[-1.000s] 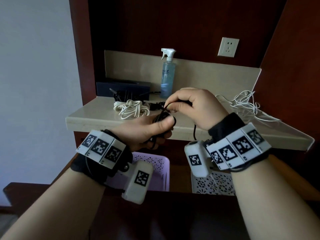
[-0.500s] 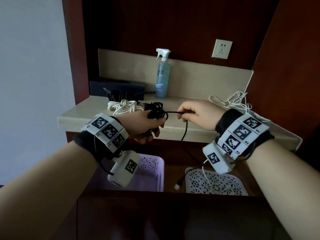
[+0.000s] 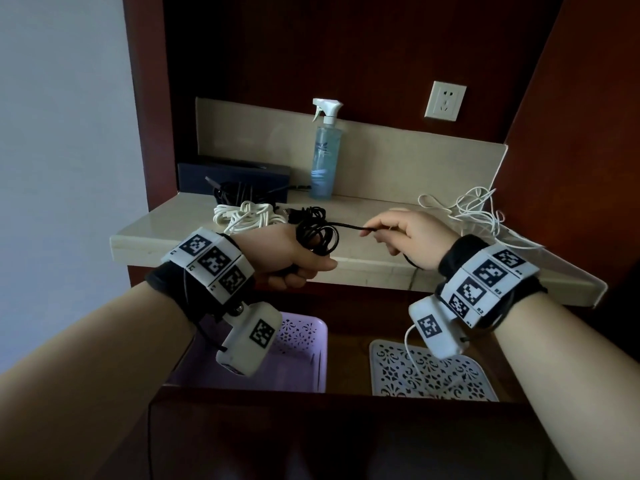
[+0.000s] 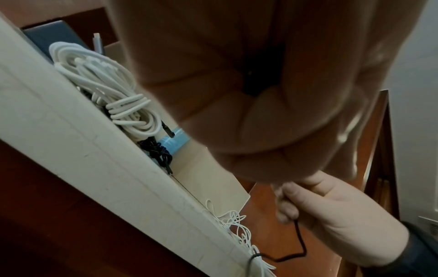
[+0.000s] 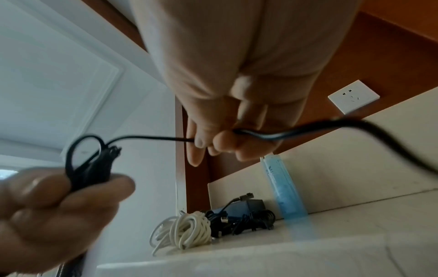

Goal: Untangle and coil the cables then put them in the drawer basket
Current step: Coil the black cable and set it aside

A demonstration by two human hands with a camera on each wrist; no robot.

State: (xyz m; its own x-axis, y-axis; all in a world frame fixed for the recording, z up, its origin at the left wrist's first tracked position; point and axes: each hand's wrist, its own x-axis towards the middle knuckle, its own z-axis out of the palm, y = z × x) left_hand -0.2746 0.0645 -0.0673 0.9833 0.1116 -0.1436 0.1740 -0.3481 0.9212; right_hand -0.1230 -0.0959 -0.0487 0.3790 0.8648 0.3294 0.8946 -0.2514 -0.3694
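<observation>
My left hand (image 3: 294,261) grips a bundle of loops of a black cable (image 3: 317,233) in front of the stone shelf. From the coil a straight strand runs right to my right hand (image 3: 398,233), which pinches it between thumb and fingers; the same black cable (image 5: 151,138) shows in the right wrist view. Its tail hangs down past my right hand (image 4: 308,202). A thick white coiled cable (image 3: 246,216) and more black cables (image 3: 235,192) lie on the shelf at the left. A thin tangled white cable (image 3: 474,209) lies at the right.
A blue spray bottle (image 3: 325,150) stands at the back of the shelf (image 3: 173,237), beside a dark flat box (image 3: 232,174). A wall socket (image 3: 445,100) is above. Below, the open drawer holds a purple basket (image 3: 308,344) and a white lattice basket (image 3: 433,372).
My hands have drawn apart: the right one pulled the strand out to the right, while the left kept the coil. The loose tail hanging toward the drawer has been drawn up.
</observation>
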